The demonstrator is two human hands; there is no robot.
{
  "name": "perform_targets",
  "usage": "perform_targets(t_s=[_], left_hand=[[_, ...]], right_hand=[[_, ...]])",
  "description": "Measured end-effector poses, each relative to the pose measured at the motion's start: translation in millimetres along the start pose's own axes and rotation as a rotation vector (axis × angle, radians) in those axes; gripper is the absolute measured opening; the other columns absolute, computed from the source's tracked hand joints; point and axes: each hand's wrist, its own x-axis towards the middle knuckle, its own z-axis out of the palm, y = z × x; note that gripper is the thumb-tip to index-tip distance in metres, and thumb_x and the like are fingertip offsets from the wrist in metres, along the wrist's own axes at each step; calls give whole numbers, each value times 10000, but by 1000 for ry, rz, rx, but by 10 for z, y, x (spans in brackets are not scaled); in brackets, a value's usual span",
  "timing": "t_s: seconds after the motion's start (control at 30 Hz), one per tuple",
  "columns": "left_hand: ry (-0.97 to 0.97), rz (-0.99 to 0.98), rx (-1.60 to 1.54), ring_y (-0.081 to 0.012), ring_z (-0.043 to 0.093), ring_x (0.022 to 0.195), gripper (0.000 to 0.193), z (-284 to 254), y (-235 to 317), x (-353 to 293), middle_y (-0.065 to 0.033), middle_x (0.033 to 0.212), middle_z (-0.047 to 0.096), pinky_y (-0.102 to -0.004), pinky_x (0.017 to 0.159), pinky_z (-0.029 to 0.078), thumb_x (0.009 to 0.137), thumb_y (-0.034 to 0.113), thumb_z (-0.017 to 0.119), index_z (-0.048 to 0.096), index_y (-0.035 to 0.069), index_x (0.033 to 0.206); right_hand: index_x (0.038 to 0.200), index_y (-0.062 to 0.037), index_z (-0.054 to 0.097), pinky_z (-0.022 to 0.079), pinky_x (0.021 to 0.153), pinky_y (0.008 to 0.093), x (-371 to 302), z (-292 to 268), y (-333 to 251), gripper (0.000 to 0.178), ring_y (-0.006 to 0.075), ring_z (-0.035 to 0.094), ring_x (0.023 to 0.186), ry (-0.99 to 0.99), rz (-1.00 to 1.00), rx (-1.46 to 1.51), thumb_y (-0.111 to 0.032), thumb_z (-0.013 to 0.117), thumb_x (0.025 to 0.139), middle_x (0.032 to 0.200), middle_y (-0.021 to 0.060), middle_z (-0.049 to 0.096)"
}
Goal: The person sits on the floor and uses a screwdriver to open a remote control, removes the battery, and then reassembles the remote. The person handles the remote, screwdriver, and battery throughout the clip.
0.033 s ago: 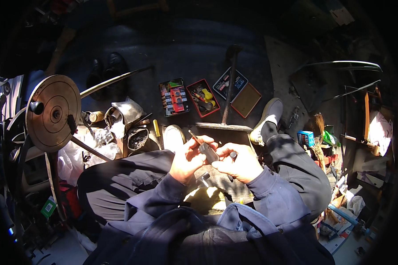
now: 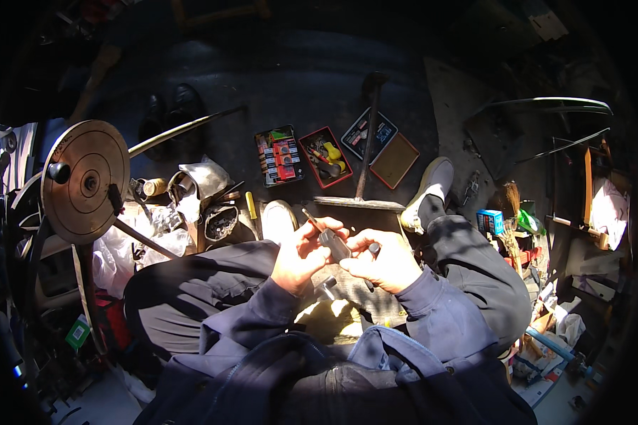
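Observation:
My left hand (image 2: 299,259) is closed round a small dark grey flat piece (image 2: 337,246) with squared edges. A thin brownish rod (image 2: 309,215) sticks up past the fingers of that hand; whether it joins the grey piece I cannot tell. My right hand (image 2: 390,263) is closed beside the piece's right end, thumb and fingers pinched together. It grips a slim dark tool with a round black end (image 2: 374,248); the tool's kind is hidden by the fingers. Below the hands, a small hammer-like metal tool (image 2: 326,284) lies by a sunlit wooden block (image 2: 358,289).
Ahead lie a tray of small packets (image 2: 283,172), a red-rimmed box (image 2: 322,180) of small tools and an open tin (image 2: 395,164). A T-shaped metal bar (image 2: 360,202) stands before them. At left is a large round disc (image 2: 78,205); a yellow handle (image 2: 251,205) is near my shoe.

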Motion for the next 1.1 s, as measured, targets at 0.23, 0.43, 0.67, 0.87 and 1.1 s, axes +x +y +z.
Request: perform_targets(t_s=[0.23, 0.43, 0.67, 0.87, 1.1], left_hand=[[-6, -33, -42, -222, 636, 1139, 558, -42, 48, -11, -145, 1254, 633, -337, 965, 523, 861, 168, 739, 539, -15, 1349], [1, -43, -8, -226, 634, 1142, 546, -32, 47, -3, -152, 1257, 628, -315, 939, 527, 872, 185, 707, 529, -16, 1348], [-22, -33, -72, -227, 605, 1183, 587, -26, 15, 10, -126, 1282, 607, -368, 1005, 506, 873, 210, 756, 521, 4, 1371], [-12, -68, -80, -240, 591, 1209, 596, -22, 17, 14, -147, 1318, 576, -373, 1017, 504, 885, 187, 731, 484, 7, 1398], [17, -105, -145, -335, 593, 1232, 588, 31, 32, -1, -194, 1321, 568, -469, 1036, 517, 894, 133, 686, 446, -15, 1411]], right_hand=[[990, -3, 693, 484, 645, 218, -23, 1, -23, 318, 43, 558, 700, 21, -22, -69, -179, 847, 775, 846, 7, 664], [994, 2, 686, 478, 627, 219, -27, 3, -21, 340, 44, 551, 687, 31, -30, -56, -192, 850, 767, 833, 10, 661], [973, -1, 656, 532, 677, 301, -22, 5, -1, 321, 148, 649, 765, 125, -130, -394, -198, 809, 771, 846, 89, 669], [996, -1, 665, 494, 619, 273, -7, 12, 33, 380, 107, 583, 675, 178, -263, -456, -246, 821, 750, 819, 73, 661], [1078, 14, 681, 460, 586, 224, 42, -269, -146, 261, 56, 556, 657, 219, -254, -289, -127, 744, 868, 830, 31, 678]])
